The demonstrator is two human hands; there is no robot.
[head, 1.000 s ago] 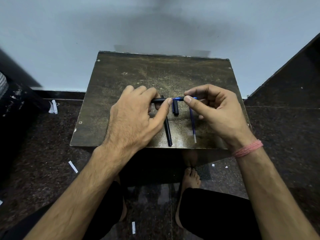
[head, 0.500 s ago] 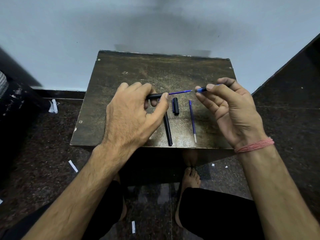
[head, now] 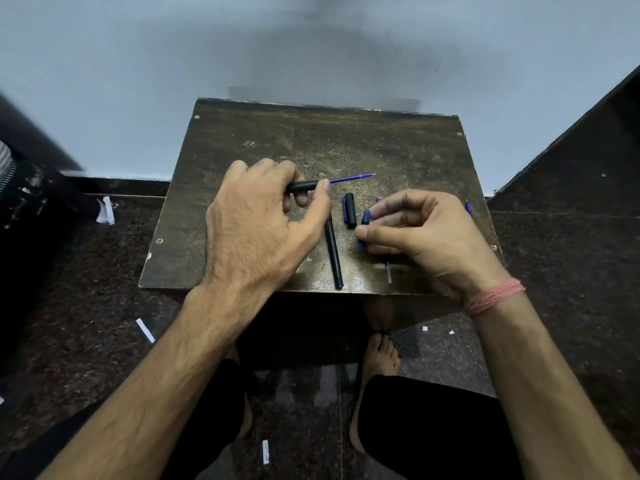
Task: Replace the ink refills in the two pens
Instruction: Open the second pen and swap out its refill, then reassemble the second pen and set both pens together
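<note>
My left hand (head: 263, 226) grips a black pen barrel (head: 303, 186) above the small dark table (head: 242, 140). A blue refill (head: 353, 178) sticks out of the barrel to the right, bare at its tip. My right hand (head: 426, 233) is low over the table, its thumb and fingers pinching a small blue tip piece (head: 364, 225). A second black pen (head: 333, 254) lies on the table pointing toward me. A black cap (head: 350, 209) lies beside it. A loose refill (head: 388, 270) lies mostly hidden under my right hand.
The table stands against a pale wall, its near edge just below the pens. Another small blue piece (head: 468, 206) lies by the table's right edge. The dark speckled floor holds paper scraps (head: 145, 330). My bare foot (head: 379, 355) shows under the table.
My right hand pulled the blue tip piece off the refill's end and brought it down toward the table. My left hand kept hold of the barrel, the refill now exposed.
</note>
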